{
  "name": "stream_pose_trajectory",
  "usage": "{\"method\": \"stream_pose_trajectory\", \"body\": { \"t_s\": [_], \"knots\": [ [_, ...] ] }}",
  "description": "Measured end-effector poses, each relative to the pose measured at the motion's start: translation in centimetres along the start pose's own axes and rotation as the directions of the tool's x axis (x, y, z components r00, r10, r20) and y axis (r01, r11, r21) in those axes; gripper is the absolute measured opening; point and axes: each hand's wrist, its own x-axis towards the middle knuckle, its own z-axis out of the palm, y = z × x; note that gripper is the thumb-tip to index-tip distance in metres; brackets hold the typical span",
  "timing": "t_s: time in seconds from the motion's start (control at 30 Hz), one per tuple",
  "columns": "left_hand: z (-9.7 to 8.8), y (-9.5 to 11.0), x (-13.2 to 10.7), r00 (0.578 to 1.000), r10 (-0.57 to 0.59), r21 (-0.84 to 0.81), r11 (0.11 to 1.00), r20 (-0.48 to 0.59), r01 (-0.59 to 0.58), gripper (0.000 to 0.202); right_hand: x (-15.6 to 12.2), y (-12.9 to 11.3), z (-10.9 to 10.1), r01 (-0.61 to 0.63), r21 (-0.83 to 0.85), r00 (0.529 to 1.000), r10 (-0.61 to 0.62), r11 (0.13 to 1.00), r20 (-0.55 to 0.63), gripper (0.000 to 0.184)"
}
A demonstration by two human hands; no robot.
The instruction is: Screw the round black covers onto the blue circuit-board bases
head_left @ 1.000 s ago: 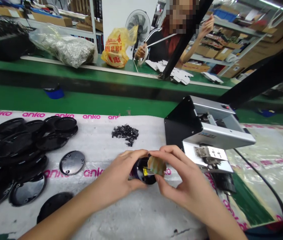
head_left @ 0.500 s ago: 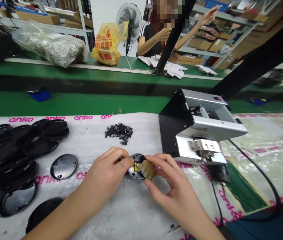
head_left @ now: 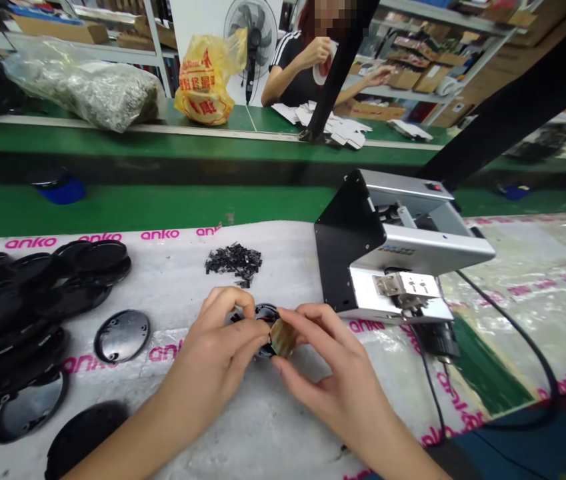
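Right hand (head_left: 330, 367): thumb and fingers part-bent, pinching a thin, round, tan-gold disc (head_left: 283, 339) by its edges, tilted. Left hand (head_left: 217, 350): thumb and fingertips drawn close together right by the disc's near edge; cannot tell whether anything is gripped. Round black plastic case (head_left: 266, 312) between both hands, behind the fingertips, partly hidden. Beyond the left hand, a pile of small black plastic pieces (head_left: 235, 261). Left of that hand, a loose, round, glossy black plastic cover (head_left: 123, 337). Beyond and right of the right hand, a silver-and-black metal machine (head_left: 413, 257).
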Motion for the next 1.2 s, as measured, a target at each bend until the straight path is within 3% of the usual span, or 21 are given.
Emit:
{"method": "stream_pose_trajectory", "body": {
  "t_s": [0.1, 0.23, 0.4, 0.53, 1.0, 1.13, 1.2],
  "knots": [
    [0.1, -0.3, -0.2, 0.999, -0.024, -0.005, 1.0, -0.044, 0.024, 0.021, 0.1, 0.2, 0.0, -0.04, 0.061, 0.999, 0.04, 0.997, -0.004, 0.046],
    [0.4, -0.6, -1.1, 0.993, -0.016, 0.105, 0.994, -0.12, 0.029, 0.02, 0.1, 0.6, -0.2, -0.121, 0.203, 0.992, 0.125, 0.972, -0.007, 0.046],
    [1.4, 0.2, -2.9, 0.971, 0.167, 0.441, 0.894, -0.17, -0.076, 0.034, 0.1, 0.7, -0.2, -0.189, 0.309, 0.981, 0.196, 0.932, 0.01, 0.043],
    [2.1, 0.7, -3.4, 0.947, 0.292, 0.544, 0.82, -0.132, -0.177, 0.034, 0.0, 0.6, -0.2, -0.19, 0.319, 0.981, 0.194, 0.929, 0.018, 0.044],
    [2.9, 0.9, -2.9, 0.982, 0.178, 0.634, 0.753, 0.063, -0.178, 0.026, 0.1, 0.5, -0.9, -0.02, 0.069, 0.997, 0.015, 0.997, 0.073, 0.051],
    [2.8, 0.9, -2.9, 0.992, 0.106, 0.581, 0.804, 0.072, -0.128, 0.023, 0.6, 0.3, -1.1, -0.02, 0.071, 0.994, 0.012, 0.997, 0.105, 0.052],
    [2.4, 1.0, -3.0, 0.996, 0.083, 0.508, 0.857, 0.026, -0.084, 0.026, 0.9, 0.0, -1.3, -0.02, 0.061, 0.992, 0.012, 0.998, 0.124, 0.051]
  ]
}}
